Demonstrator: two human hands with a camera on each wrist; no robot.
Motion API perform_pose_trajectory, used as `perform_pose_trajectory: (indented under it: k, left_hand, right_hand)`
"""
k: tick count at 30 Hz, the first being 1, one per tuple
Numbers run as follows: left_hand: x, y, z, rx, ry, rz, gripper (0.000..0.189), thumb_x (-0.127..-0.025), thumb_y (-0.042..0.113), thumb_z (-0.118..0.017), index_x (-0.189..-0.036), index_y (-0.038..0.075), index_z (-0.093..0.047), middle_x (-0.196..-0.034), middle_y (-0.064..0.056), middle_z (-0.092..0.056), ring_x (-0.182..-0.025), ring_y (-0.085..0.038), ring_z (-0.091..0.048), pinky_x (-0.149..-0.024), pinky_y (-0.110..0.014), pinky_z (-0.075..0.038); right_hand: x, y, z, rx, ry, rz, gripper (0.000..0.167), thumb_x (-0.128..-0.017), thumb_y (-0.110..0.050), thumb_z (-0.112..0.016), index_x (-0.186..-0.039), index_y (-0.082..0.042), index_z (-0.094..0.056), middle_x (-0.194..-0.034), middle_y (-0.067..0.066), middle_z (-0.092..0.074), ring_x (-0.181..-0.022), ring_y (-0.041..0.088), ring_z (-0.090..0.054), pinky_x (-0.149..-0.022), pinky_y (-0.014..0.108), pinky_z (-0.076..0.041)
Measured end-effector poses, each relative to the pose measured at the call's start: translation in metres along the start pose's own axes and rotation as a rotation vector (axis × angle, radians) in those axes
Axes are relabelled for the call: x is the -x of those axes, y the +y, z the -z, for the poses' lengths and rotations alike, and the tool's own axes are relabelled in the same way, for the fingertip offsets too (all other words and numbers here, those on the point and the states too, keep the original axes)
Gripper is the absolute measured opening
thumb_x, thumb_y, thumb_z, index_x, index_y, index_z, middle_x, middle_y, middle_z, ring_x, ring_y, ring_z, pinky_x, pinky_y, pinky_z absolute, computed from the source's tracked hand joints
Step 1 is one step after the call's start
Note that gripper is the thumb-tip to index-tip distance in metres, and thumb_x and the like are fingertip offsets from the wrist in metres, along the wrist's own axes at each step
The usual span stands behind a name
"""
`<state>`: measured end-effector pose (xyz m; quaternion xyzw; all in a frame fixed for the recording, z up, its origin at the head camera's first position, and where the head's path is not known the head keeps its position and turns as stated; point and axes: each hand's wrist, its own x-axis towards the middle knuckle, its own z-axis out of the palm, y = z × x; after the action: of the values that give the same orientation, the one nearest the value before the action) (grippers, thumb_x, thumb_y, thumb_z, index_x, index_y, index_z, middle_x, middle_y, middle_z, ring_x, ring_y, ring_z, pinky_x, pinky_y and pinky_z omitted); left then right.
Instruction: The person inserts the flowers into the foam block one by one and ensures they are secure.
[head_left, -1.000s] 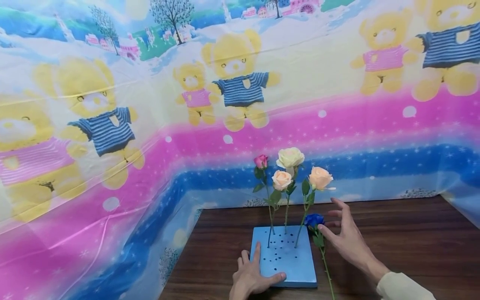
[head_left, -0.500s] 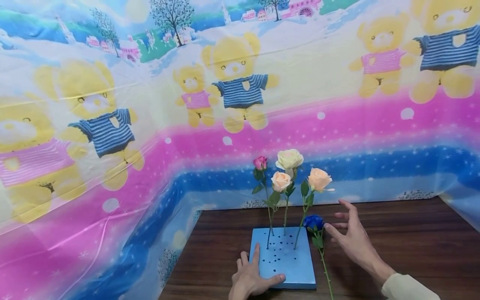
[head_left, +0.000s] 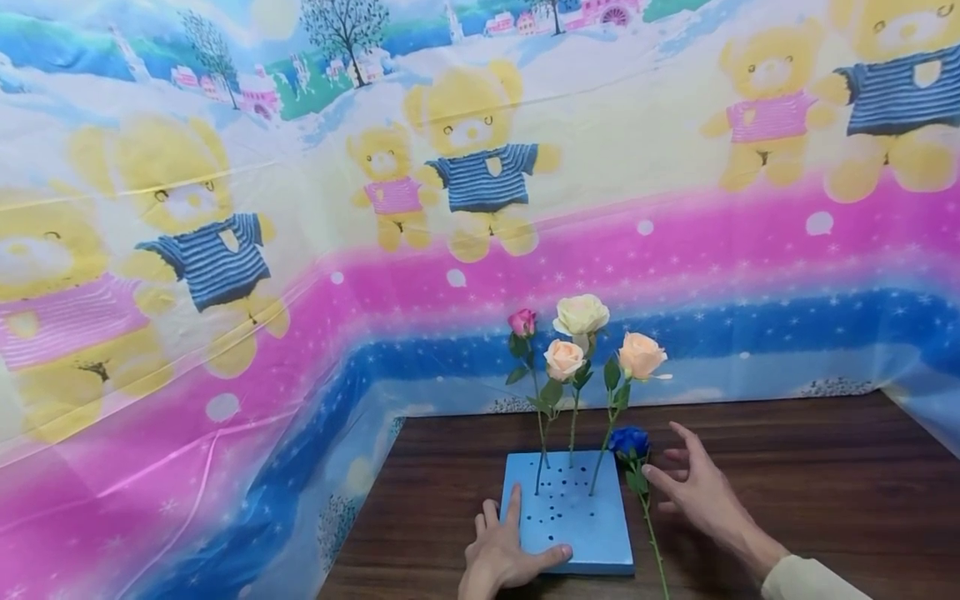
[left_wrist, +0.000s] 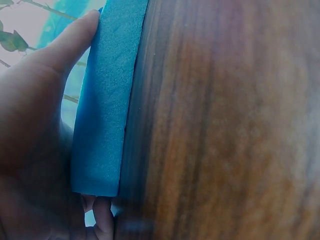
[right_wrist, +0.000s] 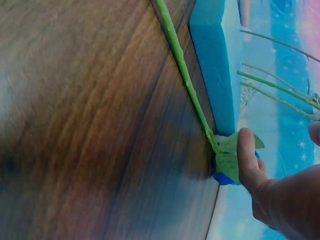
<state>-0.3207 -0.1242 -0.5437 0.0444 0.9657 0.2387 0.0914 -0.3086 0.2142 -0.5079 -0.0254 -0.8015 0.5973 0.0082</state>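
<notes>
A light blue foam block (head_left: 609, 537) with several small holes lies on the table. My left hand (head_left: 498, 552) rests on its near left corner, thumb and forefinger spread over the top; the left wrist view has the thumb over the block's edge. Beside the block's right edge lies a blue rose (head_left: 628, 442), its green stem (right_wrist: 186, 80) pointing toward me. Just right of the bloom, my right hand (head_left: 708, 493) hovers with fingers apart and grips nothing. Whether its thumb touches the rose's leaves (right_wrist: 227, 162) I cannot tell.
Standing in the block are a pink rose (head_left: 522, 322), a cream rose (head_left: 581, 315) and two peach roses, one nearer the middle (head_left: 564, 361) and one to the right (head_left: 641, 356). Behind the dark wooden table (head_left: 817, 467) hangs a teddy-bear-printed cloth (head_left: 637, 167).
My right hand has drawn slightly back from the blue bloom, its fingers now lower. The left hand keeps its place on the block, and the roses have not moved.
</notes>
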Motion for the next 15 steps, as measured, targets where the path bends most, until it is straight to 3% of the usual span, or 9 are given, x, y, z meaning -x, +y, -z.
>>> perform_pose_trajectory:
  k: [11,15]
  left_hand:
    - [0.002,0.002,0.001,-0.009,0.013,-0.009,0.132,-0.079,0.091,-0.077,-0.180,0.026,-0.024,-0.171,-0.035,-0.031,-0.146,-0.054,-0.045,-0.071,-0.065,-0.051]
    - [0.002,0.001,0.000,-0.013,0.012,-0.009,0.131,-0.079,0.091,-0.077,-0.180,0.026,-0.024,-0.171,-0.034,-0.031,-0.144,-0.053,-0.046,-0.072,-0.065,-0.051]
  right_hand:
    - [0.006,0.010,-0.012,0.041,-0.032,-0.066,0.097,-0.109,-0.035,-0.077,-0.176,-0.004,-0.014,-0.159,0.044,-0.043,-0.134,0.055,-0.062,-0.079,0.045,-0.067]
    - [0.008,0.015,-0.018,0.031,-0.035,-0.096,0.087,-0.108,-0.025,-0.077,-0.173,-0.001,-0.024,-0.150,0.040,-0.052,-0.117,0.041,-0.073,-0.075,0.044,-0.068]
